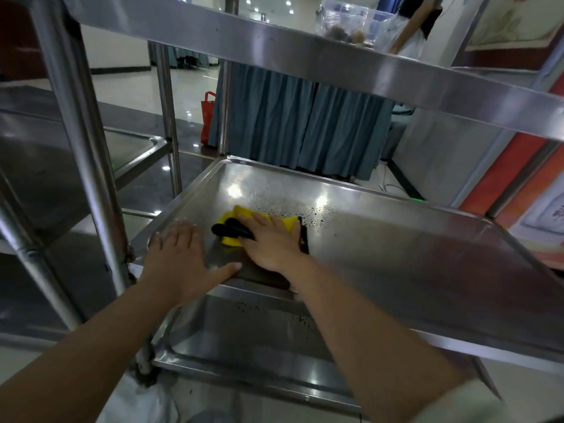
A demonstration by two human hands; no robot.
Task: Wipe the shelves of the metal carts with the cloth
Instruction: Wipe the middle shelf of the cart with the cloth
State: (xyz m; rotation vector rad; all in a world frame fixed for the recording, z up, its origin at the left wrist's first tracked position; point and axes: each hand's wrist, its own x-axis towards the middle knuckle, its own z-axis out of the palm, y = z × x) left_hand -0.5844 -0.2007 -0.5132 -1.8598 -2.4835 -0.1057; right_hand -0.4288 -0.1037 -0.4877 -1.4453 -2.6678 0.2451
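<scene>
Room: a hall with a glossy pale floor [134, 93] that mirrors ceiling lights; a blue-grey pleated curtain [293, 123] hangs behind the cart, and a red bag [208, 117] stands at its left edge.
Cart: a steel cart with three shelves in view; the top shelf [305, 53] crosses overhead, the middle shelf [412, 254] lies in front of the person, the bottom shelf [244, 334] sits below it.
Second cart: another metal cart [61, 166] stands just to the left.
Middle shelf surface: wet, with dark droplets [290, 209] scattered behind the cloth.
Cloth: a yellow cloth [244, 213] lies on the middle shelf, near its front left part, under the right hand; a black fold shows at its left.
Right hand [271, 242]: lies flat on the cloth, fingers straight and pressing down.
Left hand [180, 257]: rests on the shelf's front left corner, fingers spread and relaxed, thumb out toward the right hand, grasping nothing.
Top shelf load: a clear plastic box [351, 19] with brownish items inside.
</scene>
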